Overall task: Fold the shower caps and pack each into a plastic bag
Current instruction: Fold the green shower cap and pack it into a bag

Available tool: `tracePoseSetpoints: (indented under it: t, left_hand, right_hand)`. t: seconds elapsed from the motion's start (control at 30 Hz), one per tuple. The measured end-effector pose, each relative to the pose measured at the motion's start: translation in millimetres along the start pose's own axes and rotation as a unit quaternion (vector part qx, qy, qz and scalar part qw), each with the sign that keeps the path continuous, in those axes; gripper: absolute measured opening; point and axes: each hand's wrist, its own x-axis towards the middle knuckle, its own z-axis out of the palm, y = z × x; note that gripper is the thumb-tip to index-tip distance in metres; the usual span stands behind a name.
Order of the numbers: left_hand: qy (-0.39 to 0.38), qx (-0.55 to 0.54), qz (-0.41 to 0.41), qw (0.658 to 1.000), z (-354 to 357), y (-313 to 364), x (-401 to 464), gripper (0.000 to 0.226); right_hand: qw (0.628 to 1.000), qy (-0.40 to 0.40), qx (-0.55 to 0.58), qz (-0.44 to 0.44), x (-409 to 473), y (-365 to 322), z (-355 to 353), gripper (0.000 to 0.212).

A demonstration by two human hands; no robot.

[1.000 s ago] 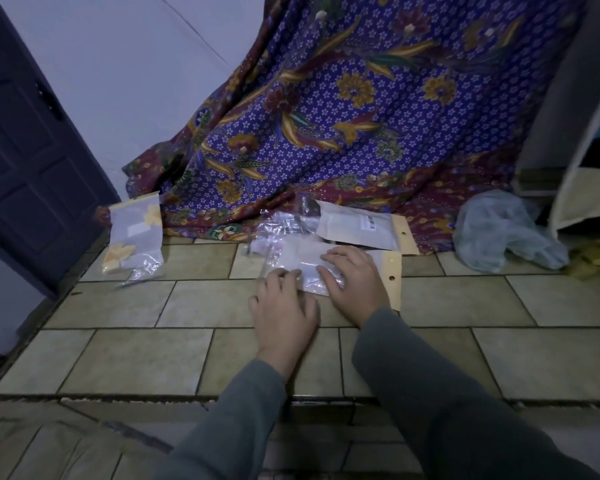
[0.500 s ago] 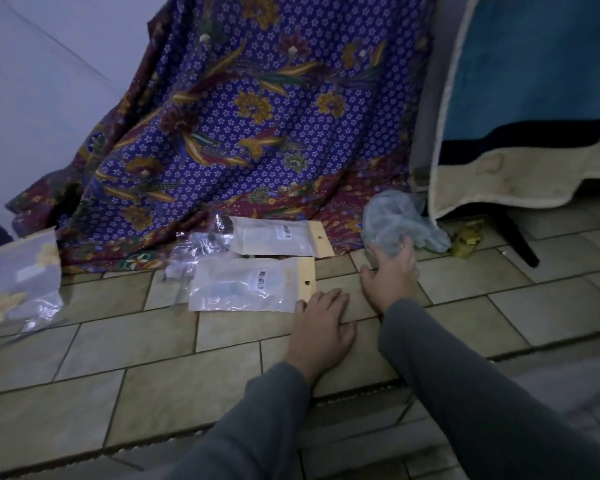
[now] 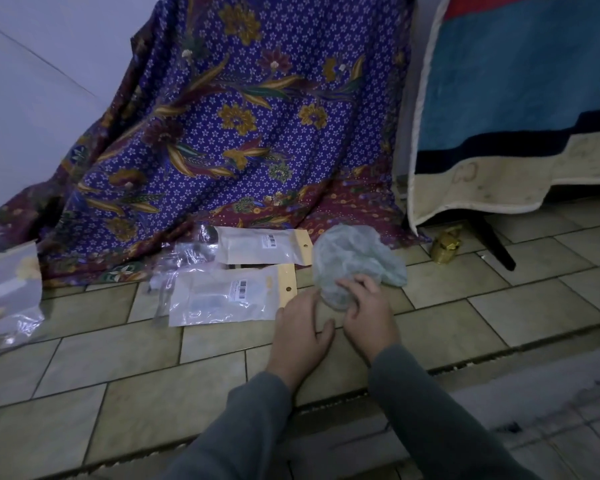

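Shower cap point(image 3: 354, 258) dragged closer, right hand point(image 3: 368, 313) fingers gripping; left hand point(image 3: 302, 334) flat; bag point(image 3: 222, 299) apparently packed.

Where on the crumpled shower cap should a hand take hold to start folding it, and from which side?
Judging by its pose, take the shower cap at its near edge, from the person's side. It lies bunched on the tiled floor, with that edge already under the right hand. The left hand lies flat alongside, free to pin it.

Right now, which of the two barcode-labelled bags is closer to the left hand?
The nearer bag, lying right beside the left hand. The other bag lies farther back, against the patterned cloth.
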Motion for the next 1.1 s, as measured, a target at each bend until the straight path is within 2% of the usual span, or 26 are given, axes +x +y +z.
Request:
tracePoseSetpoints:
  t: [0.1, 0.27, 0.37, 0.5, 0.57, 0.67, 0.73, 0.83, 0.87, 0.93, 0.97, 1.03, 1.1]
  left_hand:
    - [0.065, -0.125, -0.027, 0.990, -9.8, 0.3, 2.1, 0.057]
    - [0.106, -0.133, -0.014, 0.985, -29.6, -8.8, 10.1, 0.038]
    - [0.117, -0.183, -0.021, 0.976, -59.2, -1.5, 17.0, 0.013]
    - [0.163, -0.260, -0.002, 0.952, -108.8, 13.0, 17.8, 0.016]
    - [0.155, -0.283, -0.007, 0.946, -128.5, 9.7, 16.2, 0.032]
    - [0.091, -0.320, -0.034, 0.942, -150.9, -5.1, 11.2, 0.053]
    - [0.039, -0.342, -0.058, 0.937, -161.8, -13.0, 3.9, 0.065]
    - [-0.003, -0.322, -0.161, 0.933, -169.9, -18.8, -9.7, 0.086]
    - [-0.014, -0.303, -0.190, 0.934, -169.4, -22.1, -13.8, 0.084]
    - [-0.027, -0.253, -0.219, 0.942, -167.1, -30.8, -20.5, 0.063]
    - [-0.010, -0.230, -0.231, 0.945, -166.9, -35.7, -22.4, 0.051]
    - [0.061, -0.182, -0.255, 0.948, -171.9, -48.1, -23.8, 0.035]
    - [0.108, -0.112, -0.279, 0.948, -184.2, -59.4, -25.2, 0.033]
  right_hand:
    - [0.998, 0.020, -0.006, -0.056, -5.4, -11.0, -7.2, 0.037]
    - [0.981, 0.108, -0.058, -0.153, 0.1, -34.9, -21.4, 0.021]
    - [0.967, 0.163, -0.077, -0.182, 5.8, -55.0, -23.3, 0.014]
    - [0.961, 0.196, -0.047, -0.191, 18.1, -93.3, -25.8, 0.016]
    - [0.964, 0.199, -0.024, -0.176, 26.5, -111.0, -25.3, 0.017]
    - [0.976, 0.171, 0.037, -0.129, 36.5, -132.3, -22.3, 0.021]
    - [0.978, 0.142, 0.133, -0.079, 37.8, -141.4, -18.4, 0.022]
    - [0.958, 0.078, 0.273, 0.041, 33.5, -151.8, -9.9, 0.014]
    - [0.945, 0.060, 0.310, 0.088, 31.1, -154.9, -6.3, 0.012]
    - [0.915, 0.030, 0.368, 0.165, 27.0, -158.0, 2.3, 0.013]
    - [0.910, 0.016, 0.371, 0.186, 24.6, -157.2, 6.5, 0.017]
    - [0.940, 0.003, 0.285, 0.186, 19.7, -148.7, 15.7, 0.023]
    - [0.976, -0.045, 0.130, 0.169, 16.6, -137.2, 24.0, 0.021]
